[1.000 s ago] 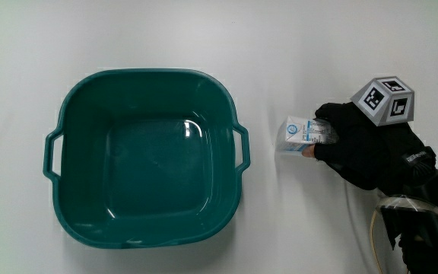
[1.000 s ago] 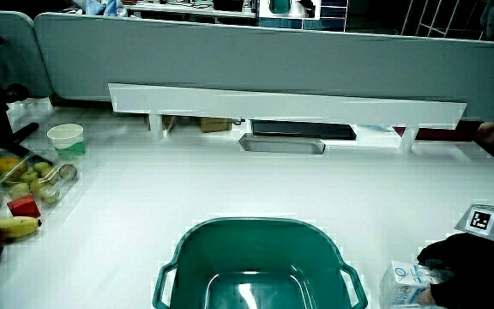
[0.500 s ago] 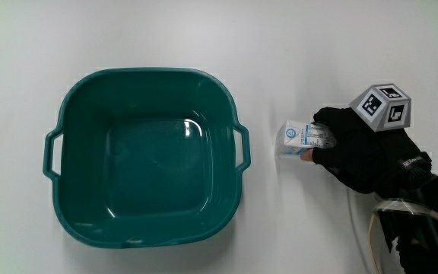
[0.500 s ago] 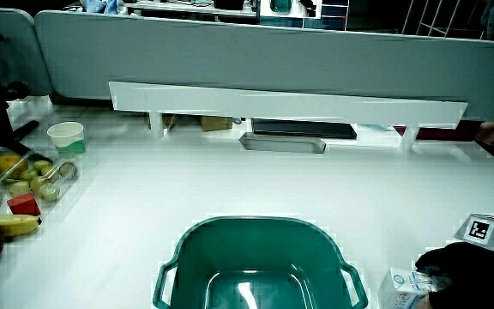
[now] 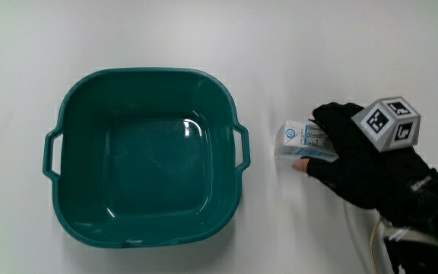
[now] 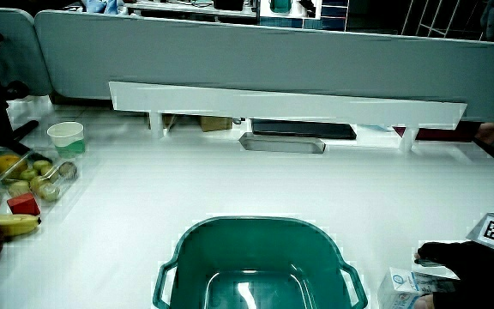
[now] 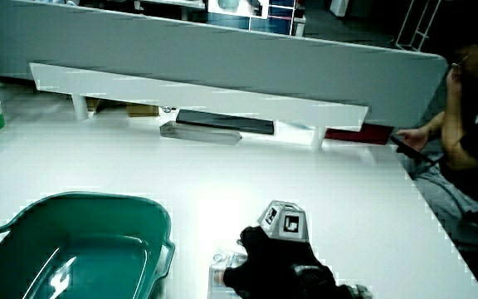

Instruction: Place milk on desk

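A small white and blue milk carton (image 5: 297, 141) lies on its side on the white table, beside the handle of the green basin (image 5: 147, 74). The gloved hand (image 5: 353, 163) rests over the carton's end away from the basin. Its fingers curl over the top of the carton and the thumb presses its nearer side. The patterned cube (image 5: 391, 123) sits on the back of the hand. In both side views the carton (image 6: 399, 288) (image 7: 220, 275) shows at the table's near edge, partly hidden under the hand (image 6: 478, 270) (image 7: 279, 267). The basin (image 6: 260, 221) (image 7: 98, 198) holds nothing.
A low white shelf (image 6: 286, 107) with a dark tray (image 6: 283, 144) in front of it stands before the grey partition. At the table's edge a side view shows a paper cup (image 6: 65, 137), a box of fruit (image 6: 37, 176), a red block (image 6: 24, 206) and a banana (image 6: 7, 226).
The hand has drawn slightly nearer to the person, with the carton under its fingers. The cube on it has tilted and shifted away from the basin. The basin has not moved.
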Tool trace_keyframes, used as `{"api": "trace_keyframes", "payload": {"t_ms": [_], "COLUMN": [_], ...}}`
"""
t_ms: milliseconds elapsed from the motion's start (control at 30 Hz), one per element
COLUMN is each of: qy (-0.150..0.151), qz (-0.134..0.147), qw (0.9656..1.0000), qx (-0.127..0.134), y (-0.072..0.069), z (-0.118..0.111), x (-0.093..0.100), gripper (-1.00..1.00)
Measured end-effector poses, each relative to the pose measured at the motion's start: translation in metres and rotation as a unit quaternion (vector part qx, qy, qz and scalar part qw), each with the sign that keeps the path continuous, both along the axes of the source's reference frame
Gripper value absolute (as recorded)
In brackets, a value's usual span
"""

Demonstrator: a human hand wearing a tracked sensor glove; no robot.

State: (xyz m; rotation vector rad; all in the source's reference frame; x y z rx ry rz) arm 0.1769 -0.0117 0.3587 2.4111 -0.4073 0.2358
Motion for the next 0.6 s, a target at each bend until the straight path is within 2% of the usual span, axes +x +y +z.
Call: {"api": "trace_keyframes", "payload": {"t_ms": [67, 100, 167, 200, 233, 267, 333, 367, 400, 433, 467, 500, 567, 600], "qy": [-0.008, -0.037, -0.057, -0.060, -0.052, -0.073, -0.088, -0.086, -0.086, -0.100, -0.098, -0.087, -0.092, -0.086], "qz": [-0.024, -0.027, -0.056, -0.062, -0.086, -0.082, -0.101, -0.121, -0.129, -0.138, -0.149, -0.164, -0.171, -0.179], "qw": [0.9995, 0.9989, 0.9968, 0.9962, 0.9949, 0.9934, 0.9888, 0.9862, 0.9844, 0.9806, 0.9786, 0.9772, 0.9739, 0.9731], "qx": [0.021, -0.001, 0.003, -0.009, 0.002, -0.032, -0.066, -0.074, -0.082, -0.097, -0.102, -0.103, -0.117, -0.117], "y": [0.010, 0.014, 0.022, 0.027, 0.032, 0.036, 0.044, 0.048, 0.051, 0.054, 0.057, 0.061, 0.065, 0.068], "z": [-0.001, -0.009, -0.026, -0.024, -0.027, -0.028, -0.033, -0.032, -0.032, -0.035, -0.036, -0.034, -0.038, -0.038], "x": [-0.002, -0.007, -0.021, -0.023, -0.028, -0.032, -0.041, -0.045, -0.048, -0.052, -0.055, -0.057, -0.063, -0.064], "gripper": [-1.00, -1.00, -1.00, -1.00, -1.00, -1.00, -1.00, -1.00, -1.00, -1.00, -1.00, -1.00, -1.00, -1.00]}}
